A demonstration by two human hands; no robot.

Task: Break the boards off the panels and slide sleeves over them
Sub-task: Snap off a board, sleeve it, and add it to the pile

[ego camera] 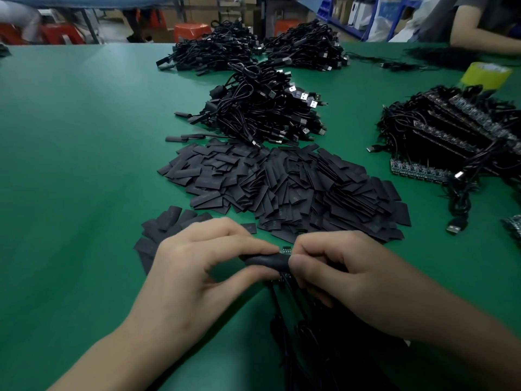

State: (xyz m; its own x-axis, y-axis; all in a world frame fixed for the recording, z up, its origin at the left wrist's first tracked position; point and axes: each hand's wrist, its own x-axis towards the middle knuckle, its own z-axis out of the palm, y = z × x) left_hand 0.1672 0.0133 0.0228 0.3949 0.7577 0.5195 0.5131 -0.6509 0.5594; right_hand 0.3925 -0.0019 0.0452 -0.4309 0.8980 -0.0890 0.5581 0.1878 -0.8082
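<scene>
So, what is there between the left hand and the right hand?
In the head view, a black sleeve bridges the left hand and right hand, with the edge of a small board showing above it.

faint print on black sleeves (282,187), none legible

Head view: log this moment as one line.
step: sleeving | left grip: holds sleeve | right grip: pinches board | sleeve pile: beyond hands

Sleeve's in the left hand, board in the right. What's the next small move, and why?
Probably slide the sleeve farther over the board: the left hand pinches the sleeve, the right hand grips the board's end, and a strip of board shows bare between them.
</scene>
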